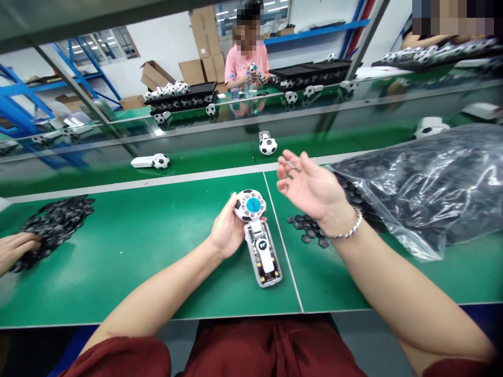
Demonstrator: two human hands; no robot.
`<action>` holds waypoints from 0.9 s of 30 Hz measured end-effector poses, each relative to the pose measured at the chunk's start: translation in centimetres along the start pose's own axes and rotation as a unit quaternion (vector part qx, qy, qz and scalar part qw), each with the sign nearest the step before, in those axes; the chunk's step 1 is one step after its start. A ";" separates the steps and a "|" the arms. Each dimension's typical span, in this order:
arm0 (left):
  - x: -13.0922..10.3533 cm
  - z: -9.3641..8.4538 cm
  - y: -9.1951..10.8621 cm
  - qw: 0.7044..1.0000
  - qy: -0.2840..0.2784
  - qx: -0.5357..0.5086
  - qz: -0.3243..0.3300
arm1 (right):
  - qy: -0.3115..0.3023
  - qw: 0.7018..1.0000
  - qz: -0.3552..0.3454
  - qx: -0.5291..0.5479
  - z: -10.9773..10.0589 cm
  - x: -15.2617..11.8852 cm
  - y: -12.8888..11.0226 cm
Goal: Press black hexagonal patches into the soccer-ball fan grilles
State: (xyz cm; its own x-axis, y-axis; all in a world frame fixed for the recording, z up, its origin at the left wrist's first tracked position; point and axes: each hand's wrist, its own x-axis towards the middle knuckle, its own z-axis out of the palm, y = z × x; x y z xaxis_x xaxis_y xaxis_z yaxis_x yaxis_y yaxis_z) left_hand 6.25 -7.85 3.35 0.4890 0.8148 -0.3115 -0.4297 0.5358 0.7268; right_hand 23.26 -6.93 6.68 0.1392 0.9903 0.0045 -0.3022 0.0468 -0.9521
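My left hand [229, 228] is closed around the round head of a handheld fan [251, 205] with a black-and-white football pattern and a blue centre. The fan's clear handle [264, 254] points toward me and shows a circuit board and a small lit display. My right hand [308, 183] is raised to the right of the fan, palm turned inward, fingers apart and slightly curled, with nothing visible in it. Just below that wrist lie loose black pieces [308, 226], small, flat and angular, beside a large clear bag [428, 183] filled with more of them.
Across the green table [157, 251] runs a white strip, with another football fan [268, 145] and a white-handled one [151, 161] beyond it. At left, another person's hand [18, 248] touches a black heap [58, 222]. A person in pink [247, 63] sits opposite near stacked trays [183, 97].
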 end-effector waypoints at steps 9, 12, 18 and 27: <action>0.1 -0.3 0.1 1.000 0.006 0.003 -0.011 | -0.066 0.987 0.094 0.112 -1.2 -0.9 0.9; 0.2 -0.3 0.1 1.000 0.003 -0.005 -0.008 | -0.086 0.987 0.092 0.096 -1.2 -1.1 0.9; 0.2 -0.4 0.1 1.000 -0.006 -0.007 -0.009 | -0.088 0.991 0.078 0.069 -1.0 -1.2 0.8; 0.4 -0.5 0.2 0.999 -0.009 -0.032 -0.016 | -0.065 0.984 0.111 0.126 -0.9 -1.2 1.7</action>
State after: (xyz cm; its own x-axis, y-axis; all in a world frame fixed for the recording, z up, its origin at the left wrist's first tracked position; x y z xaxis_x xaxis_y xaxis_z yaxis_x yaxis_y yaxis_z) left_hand 5.93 -7.29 3.06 0.5164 0.7931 -0.3231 -0.4613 0.5755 0.6753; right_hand 23.40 -8.16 4.82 -0.0732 0.9875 -0.1394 -0.5375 -0.1568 -0.8285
